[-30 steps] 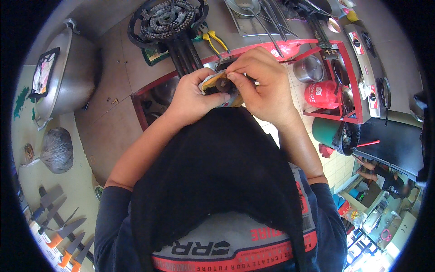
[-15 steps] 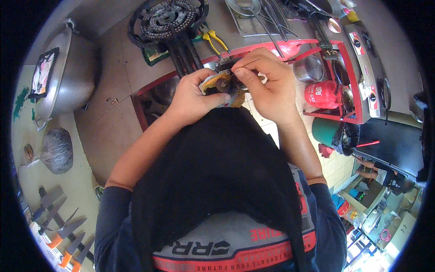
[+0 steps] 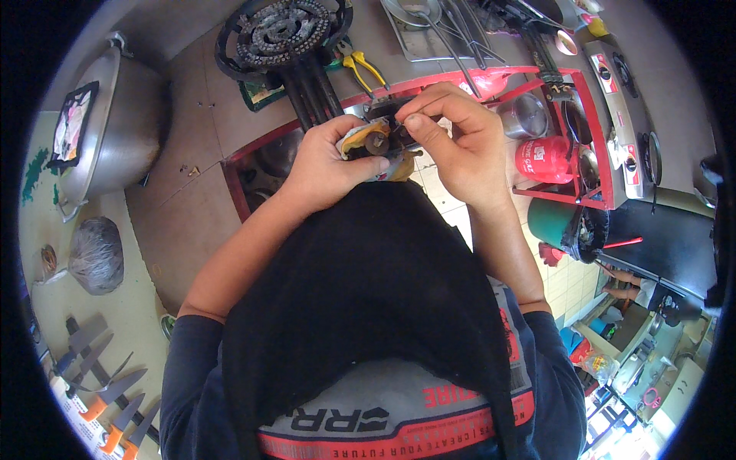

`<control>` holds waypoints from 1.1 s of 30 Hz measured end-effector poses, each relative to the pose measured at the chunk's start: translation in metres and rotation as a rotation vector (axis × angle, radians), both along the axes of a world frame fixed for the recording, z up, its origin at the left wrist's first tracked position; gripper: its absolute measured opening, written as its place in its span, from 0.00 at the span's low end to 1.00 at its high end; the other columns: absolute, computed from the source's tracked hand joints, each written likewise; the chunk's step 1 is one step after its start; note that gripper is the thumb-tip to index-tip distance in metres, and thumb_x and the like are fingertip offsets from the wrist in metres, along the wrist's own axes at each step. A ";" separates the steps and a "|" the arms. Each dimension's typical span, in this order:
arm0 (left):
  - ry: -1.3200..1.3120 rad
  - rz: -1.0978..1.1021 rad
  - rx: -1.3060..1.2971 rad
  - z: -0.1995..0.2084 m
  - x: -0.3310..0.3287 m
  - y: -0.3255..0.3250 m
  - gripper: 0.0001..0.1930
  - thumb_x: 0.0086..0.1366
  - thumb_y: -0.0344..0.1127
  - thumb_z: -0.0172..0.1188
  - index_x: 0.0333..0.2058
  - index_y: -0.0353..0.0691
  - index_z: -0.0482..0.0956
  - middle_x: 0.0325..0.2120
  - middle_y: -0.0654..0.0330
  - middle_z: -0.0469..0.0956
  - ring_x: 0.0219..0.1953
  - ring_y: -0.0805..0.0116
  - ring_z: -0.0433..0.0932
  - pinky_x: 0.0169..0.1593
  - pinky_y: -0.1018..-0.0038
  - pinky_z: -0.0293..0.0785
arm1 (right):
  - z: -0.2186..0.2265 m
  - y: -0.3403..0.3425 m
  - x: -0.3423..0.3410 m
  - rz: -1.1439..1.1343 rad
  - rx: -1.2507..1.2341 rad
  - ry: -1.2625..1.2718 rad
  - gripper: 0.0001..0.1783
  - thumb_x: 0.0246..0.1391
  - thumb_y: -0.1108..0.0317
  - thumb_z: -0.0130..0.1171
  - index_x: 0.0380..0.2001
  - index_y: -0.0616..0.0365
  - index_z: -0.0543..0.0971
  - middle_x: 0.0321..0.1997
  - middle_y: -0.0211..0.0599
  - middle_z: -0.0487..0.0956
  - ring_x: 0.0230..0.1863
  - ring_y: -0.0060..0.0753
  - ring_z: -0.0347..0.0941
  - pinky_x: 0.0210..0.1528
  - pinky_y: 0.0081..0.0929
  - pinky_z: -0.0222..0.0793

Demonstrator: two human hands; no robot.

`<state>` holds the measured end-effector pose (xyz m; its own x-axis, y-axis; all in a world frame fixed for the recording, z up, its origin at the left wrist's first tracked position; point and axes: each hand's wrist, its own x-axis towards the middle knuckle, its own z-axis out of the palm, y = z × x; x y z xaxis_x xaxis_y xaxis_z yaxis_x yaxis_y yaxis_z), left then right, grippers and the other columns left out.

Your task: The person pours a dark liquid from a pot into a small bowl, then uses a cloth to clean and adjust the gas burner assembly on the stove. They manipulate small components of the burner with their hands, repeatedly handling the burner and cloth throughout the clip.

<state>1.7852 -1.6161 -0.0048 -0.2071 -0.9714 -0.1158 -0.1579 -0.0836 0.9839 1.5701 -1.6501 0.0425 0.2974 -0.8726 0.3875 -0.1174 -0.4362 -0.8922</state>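
Observation:
My left hand point(image 3: 322, 161) is closed round a yellow-and-white cloth point(image 3: 354, 139), thumb toward me. Bundled in the cloth is a dark, round metal part point(image 3: 376, 143), mostly hidden, so I cannot tell its kind. Just right of it, my right hand point(image 3: 468, 149) pinches a thin wire point(image 3: 431, 101) between thumb and forefinger. The fingertips are close to the metal part; whether the wire's end touches it is too small to make out. Both hands are in front of my black apron point(image 3: 368, 268), over the front edge of the counter.
Beyond my hands stand a ring gas burner point(image 3: 284, 34) and yellow-handled pliers point(image 3: 364, 70). A tray of utensils point(image 3: 418, 54) lies farther right. The red metal frame point(image 3: 598, 130) holds pots and a red gas cylinder point(image 3: 546, 159). At left are a large pot point(image 3: 126, 123) and wall-hung knives point(image 3: 123, 383). Another person point(image 3: 667, 303) is far right.
My right hand has shifted slightly to the right and its fingers have turned a little, still pinching the wire. My left hand stays in place. The person far right has moved a bit.

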 end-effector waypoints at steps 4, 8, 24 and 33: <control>-0.007 -0.004 -0.026 0.000 0.000 0.000 0.17 0.56 0.30 0.79 0.44 0.38 0.85 0.36 0.67 0.85 0.39 0.79 0.80 0.47 0.75 0.78 | -0.001 0.000 0.001 -0.024 -0.060 0.076 0.01 0.57 0.76 0.69 0.34 0.61 0.87 0.36 0.38 0.85 0.41 0.38 0.80 0.46 0.33 0.74; 0.008 -0.003 -0.006 -0.001 -0.001 -0.001 0.17 0.56 0.29 0.79 0.44 0.38 0.84 0.36 0.66 0.85 0.39 0.79 0.81 0.47 0.74 0.78 | -0.002 0.000 0.005 -0.037 -0.185 0.169 0.01 0.54 0.76 0.71 0.31 0.59 0.87 0.36 0.37 0.86 0.41 0.42 0.79 0.45 0.36 0.73; -0.011 -0.007 -0.005 -0.001 -0.004 0.002 0.18 0.56 0.31 0.79 0.44 0.37 0.85 0.37 0.64 0.87 0.40 0.78 0.82 0.48 0.74 0.79 | -0.001 0.000 0.004 -0.049 -0.237 0.229 0.02 0.52 0.77 0.70 0.29 0.59 0.85 0.34 0.37 0.85 0.38 0.43 0.78 0.43 0.38 0.72; -0.014 -0.026 -0.009 -0.004 -0.004 0.001 0.18 0.57 0.29 0.79 0.45 0.37 0.84 0.38 0.64 0.87 0.41 0.78 0.83 0.48 0.74 0.80 | 0.006 0.001 0.004 -0.054 -0.345 0.306 0.03 0.50 0.77 0.69 0.29 0.57 0.85 0.31 0.37 0.83 0.37 0.46 0.77 0.41 0.41 0.70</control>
